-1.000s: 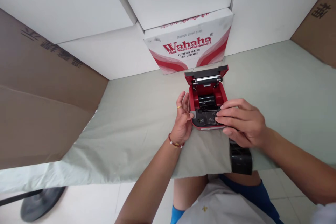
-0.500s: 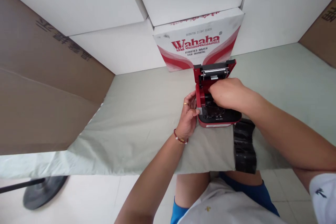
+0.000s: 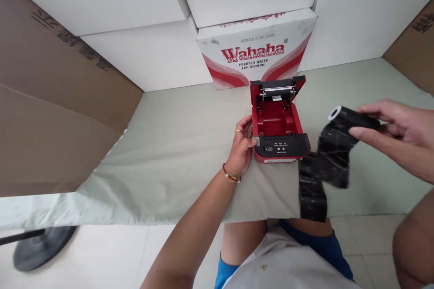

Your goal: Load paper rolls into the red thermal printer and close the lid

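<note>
A red and black label printer (image 3: 283,146) stands on the cloth with its lid raised and its red roll bay bare. My left hand (image 3: 240,149) grips its left side, thumb on the grey tab at the corner and fingers along the wall. To the right of the printer, my right hand (image 3: 389,126) holds a black label roll (image 3: 357,116) with a white core, thumb below and fingers above. A loose black strip (image 3: 334,158) hangs from the roll. Below it lies a wavy black piece (image 3: 312,194) near the table edge; whether it joins the strip I cannot tell.
Behind the printer stands a white and red Wahaha water carton (image 3: 254,54), backed by stacked white boxes (image 3: 135,61). Brown cartons flank the table, a large one (image 3: 61,122) at left. Pale green cloth (image 3: 176,153) covers the table. A black round base (image 3: 44,248) is on the floor.
My right hand has lifted the black label roll out of the printer and moved right with it, the loose strip trailing. My left hand has kept its hold on the printer.
</note>
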The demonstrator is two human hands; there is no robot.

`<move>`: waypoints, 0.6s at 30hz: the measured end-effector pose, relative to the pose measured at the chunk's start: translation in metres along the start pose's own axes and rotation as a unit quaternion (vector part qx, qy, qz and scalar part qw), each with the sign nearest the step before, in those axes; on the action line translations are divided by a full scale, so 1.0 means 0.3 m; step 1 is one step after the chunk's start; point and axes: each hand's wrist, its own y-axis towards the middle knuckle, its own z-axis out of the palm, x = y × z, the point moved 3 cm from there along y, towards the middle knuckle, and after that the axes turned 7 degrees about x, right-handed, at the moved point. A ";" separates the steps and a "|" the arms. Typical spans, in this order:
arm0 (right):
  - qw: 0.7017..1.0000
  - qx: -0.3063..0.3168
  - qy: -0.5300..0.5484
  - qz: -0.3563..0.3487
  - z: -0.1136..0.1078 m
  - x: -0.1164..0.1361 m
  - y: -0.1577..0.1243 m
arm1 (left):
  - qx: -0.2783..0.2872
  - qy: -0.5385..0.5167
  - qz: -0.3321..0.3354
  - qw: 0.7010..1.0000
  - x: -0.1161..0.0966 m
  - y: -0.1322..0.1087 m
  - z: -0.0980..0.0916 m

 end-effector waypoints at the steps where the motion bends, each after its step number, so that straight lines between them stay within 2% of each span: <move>1: 0.999 0.043 -0.019 0.028 0.004 -0.073 -0.010 | 0.003 0.000 0.000 1.000 0.001 0.001 -0.002; 3: 0.989 0.129 -0.032 0.059 0.041 -0.182 -0.022 | 0.002 -0.003 -0.002 1.000 0.003 0.002 -0.005; 4: 0.989 0.135 -0.035 0.049 0.065 -0.211 -0.026 | -0.001 -0.004 -0.003 1.000 0.004 0.002 -0.007; 5: 0.992 0.117 -0.039 0.027 0.090 -0.221 -0.031 | -0.004 -0.004 -0.005 1.000 0.004 0.002 -0.009; 7: 0.997 0.053 -0.046 -0.019 0.148 -0.200 -0.046 | -0.005 -0.003 -0.006 1.000 0.004 0.002 -0.011; 9: 0.998 0.028 -0.036 -0.047 0.216 -0.146 -0.064 | 0.000 -0.002 -0.006 1.000 0.002 0.001 -0.012; 13: 0.993 0.104 -0.028 -0.052 0.321 -0.037 -0.081 | 0.002 0.004 -0.005 1.000 0.002 -0.001 -0.015; 15: 0.991 0.115 -0.047 -0.043 0.308 -0.012 -0.083 | 0.000 0.006 -0.005 1.000 0.004 -0.001 -0.015; 18: 0.993 0.087 -0.060 -0.055 0.207 0.005 -0.081 | -0.003 0.003 -0.006 1.000 0.007 0.001 -0.013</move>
